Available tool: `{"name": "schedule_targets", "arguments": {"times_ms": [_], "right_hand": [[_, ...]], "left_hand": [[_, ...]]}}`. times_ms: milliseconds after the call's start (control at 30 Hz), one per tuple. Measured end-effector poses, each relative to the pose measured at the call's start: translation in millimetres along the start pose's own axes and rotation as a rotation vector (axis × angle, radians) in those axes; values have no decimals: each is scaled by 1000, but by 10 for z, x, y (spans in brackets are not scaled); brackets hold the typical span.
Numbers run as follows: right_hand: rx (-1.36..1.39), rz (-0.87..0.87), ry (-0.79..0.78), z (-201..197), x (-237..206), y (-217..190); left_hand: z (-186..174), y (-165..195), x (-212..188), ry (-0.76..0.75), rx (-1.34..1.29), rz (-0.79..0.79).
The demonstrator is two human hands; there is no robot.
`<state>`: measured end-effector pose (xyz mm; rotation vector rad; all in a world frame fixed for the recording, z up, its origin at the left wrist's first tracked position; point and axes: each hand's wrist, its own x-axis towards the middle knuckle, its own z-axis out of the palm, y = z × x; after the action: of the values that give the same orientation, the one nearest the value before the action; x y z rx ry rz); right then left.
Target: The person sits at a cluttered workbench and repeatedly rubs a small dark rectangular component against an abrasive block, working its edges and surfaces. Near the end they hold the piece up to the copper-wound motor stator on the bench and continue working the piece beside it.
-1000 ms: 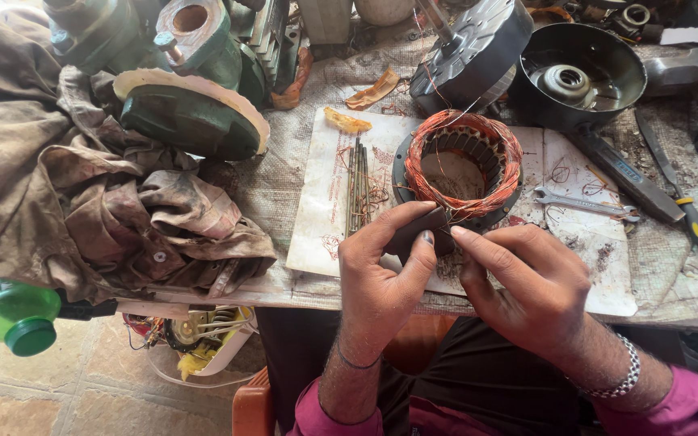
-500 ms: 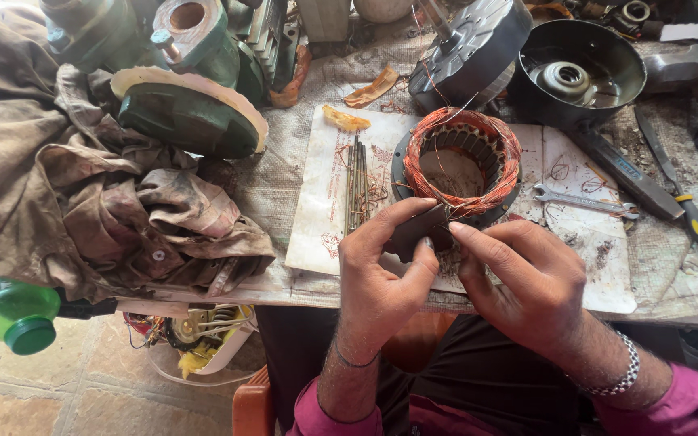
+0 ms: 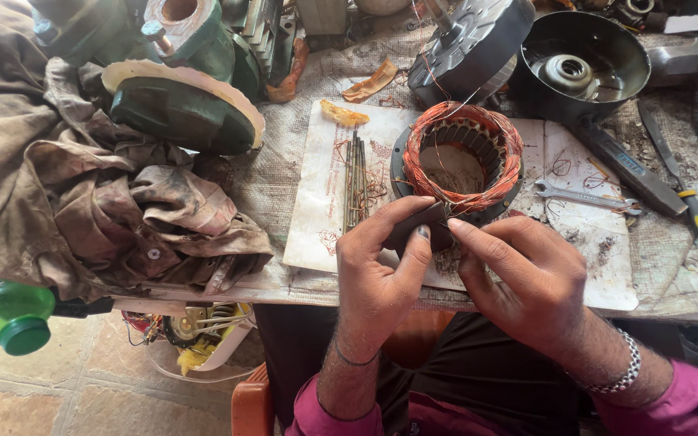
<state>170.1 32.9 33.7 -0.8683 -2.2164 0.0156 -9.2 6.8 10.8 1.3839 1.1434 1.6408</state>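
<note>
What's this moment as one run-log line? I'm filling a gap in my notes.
left hand: pinching stator near rim | right hand: fingertips at same rim | copper winding: in place | wrench: on paper, untouched

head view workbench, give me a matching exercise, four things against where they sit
Things:
1. stator with copper windings
2. green bottle
3. spanner
4. screwdriver

Places:
A. far right, by the bench edge
B. lower left, below the cloth
C. on the paper, right of the ring
D. just above both hands

Pairs: 1-D, 2-B, 3-C, 4-A
</note>
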Motion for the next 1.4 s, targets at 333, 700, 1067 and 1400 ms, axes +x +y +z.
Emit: {"name": "schedule_targets", "arguments": {"times_ms": [333,700,1067,1400], "right_hand": [[7,0,-10,-5,-6,6],[8,-23,-6,11,-6,20],[1,-15,2,25,-11,22],[-2,-19,26,29,-22,28]], "left_hand": [[1,-20,-10,7,16,-8],[26,-25,-1,26,36,-2],[27,-33,-4,40,14,-18],[39,-30,-2,45,3,-61]]}}
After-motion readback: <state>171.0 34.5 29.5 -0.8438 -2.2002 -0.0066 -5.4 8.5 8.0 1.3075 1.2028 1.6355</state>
